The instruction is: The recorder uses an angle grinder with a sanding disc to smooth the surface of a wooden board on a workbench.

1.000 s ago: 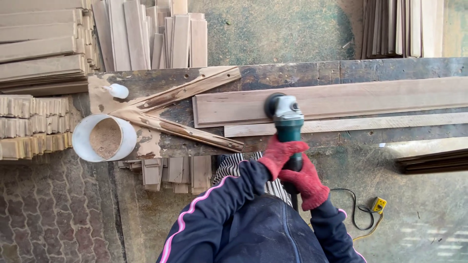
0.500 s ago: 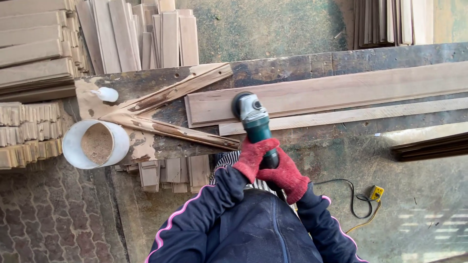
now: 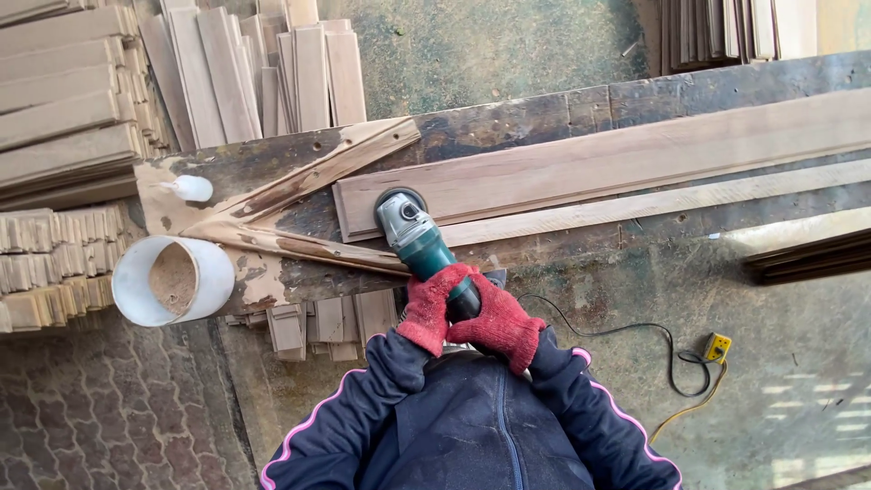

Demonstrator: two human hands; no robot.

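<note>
Head view, looking straight down. Left hand (image 3: 426, 310) and right hand (image 3: 497, 323), both in red gloves, gripping the green body of an angle grinder (image 3: 419, 243), fingers wrapped fully around it, left hand just ahead of the right. Grinder head pressing on the left end of a long pale plank (image 3: 617, 163) lying along the dark tabletop (image 3: 508, 122). Narrower strip of wood (image 3: 653, 205) lying just beside the plank on its near side, running parallel. Two worn battens (image 3: 318, 177) forming a V to the left of the grinder, the nearer one ending just beside its head. White pail (image 3: 172, 279) holding sawdust standing farther left, at the tabletop's corner. Black cord (image 3: 617, 328) trailing right of the grinder to a yellow plug box (image 3: 717, 346) on the floor. Stacked boards (image 3: 63, 109) lying beyond the pail.
</note>
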